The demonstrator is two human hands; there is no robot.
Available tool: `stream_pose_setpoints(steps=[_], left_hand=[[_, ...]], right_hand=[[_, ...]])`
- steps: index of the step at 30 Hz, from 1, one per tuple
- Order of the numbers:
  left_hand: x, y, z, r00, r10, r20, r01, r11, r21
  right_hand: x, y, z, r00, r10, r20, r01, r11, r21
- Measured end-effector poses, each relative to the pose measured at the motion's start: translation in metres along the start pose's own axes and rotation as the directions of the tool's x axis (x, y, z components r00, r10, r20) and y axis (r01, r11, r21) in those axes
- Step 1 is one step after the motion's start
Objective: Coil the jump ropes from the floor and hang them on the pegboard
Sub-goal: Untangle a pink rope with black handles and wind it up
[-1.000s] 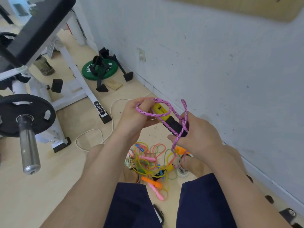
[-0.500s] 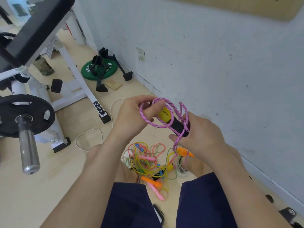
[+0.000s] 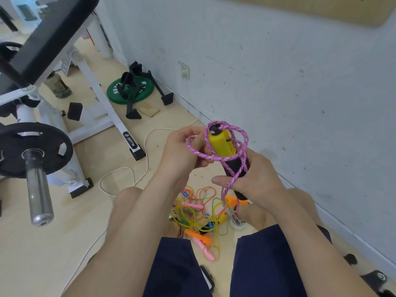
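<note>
Our left hand pinches a loop of the pink jump rope in curled fingers, above a tangle of coloured ropes on the floor between our knees. The pink rope winds loosely around its yellow-and-black handle, whose black end our right hand grips with closed fingers.

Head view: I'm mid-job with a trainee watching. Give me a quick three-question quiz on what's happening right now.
1. True or false: the left hand is empty.
2. The right hand grips: A) the black end of the handle, B) its yellow end, C) nothing.
3. Fill in: the other jump ropes lie tangled on the ___.
Key: 1 false, it holds a loop of the pink rope; 2 A; 3 floor.
</note>
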State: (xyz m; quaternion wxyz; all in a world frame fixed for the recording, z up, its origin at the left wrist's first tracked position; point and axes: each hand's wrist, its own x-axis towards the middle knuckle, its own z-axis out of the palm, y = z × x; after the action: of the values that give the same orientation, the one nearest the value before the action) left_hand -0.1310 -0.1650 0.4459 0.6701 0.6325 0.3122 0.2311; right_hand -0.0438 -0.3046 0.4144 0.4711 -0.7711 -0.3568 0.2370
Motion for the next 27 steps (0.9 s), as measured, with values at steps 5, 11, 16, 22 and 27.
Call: stream_pose_setpoints(steps=[5, 11, 16, 22, 27], left_hand=[[0.003, 0.011, -0.013, 0.98, -0.139, 0.145, 0.178, 0.936, -0.305], [-0.011, 0.02, -0.005, 0.991, 0.076, 0.108, -0.067, 0.994, -0.086], [0.006, 0.01, -0.015, 0.978, -0.205, 0.037, 0.208, 0.951, -0.228], [0.001, 0.005, -0.014, 0.989, -0.099, 0.113, 0.119, 0.975, -0.188], [0.004, 0.024, -0.027, 0.982, 0.187, -0.011, -0.179, 0.955, 0.238]], right_hand=[[0.0, 0.001, -0.007, 1.0, -0.005, 0.03, 0.005, 1.0, -0.008], [0.0, -0.002, -0.004, 1.0, -0.003, 0.019, 0.008, 0.96, -0.28], [-0.004, -0.005, -0.008, 1.0, -0.022, 0.021, 0.028, 0.935, -0.354], [0.003, 0.002, -0.006, 0.996, -0.027, 0.086, 0.041, 0.986, -0.163], [0.001, 0.008, -0.019, 0.991, -0.078, 0.107, 0.055, 0.977, 0.207]])
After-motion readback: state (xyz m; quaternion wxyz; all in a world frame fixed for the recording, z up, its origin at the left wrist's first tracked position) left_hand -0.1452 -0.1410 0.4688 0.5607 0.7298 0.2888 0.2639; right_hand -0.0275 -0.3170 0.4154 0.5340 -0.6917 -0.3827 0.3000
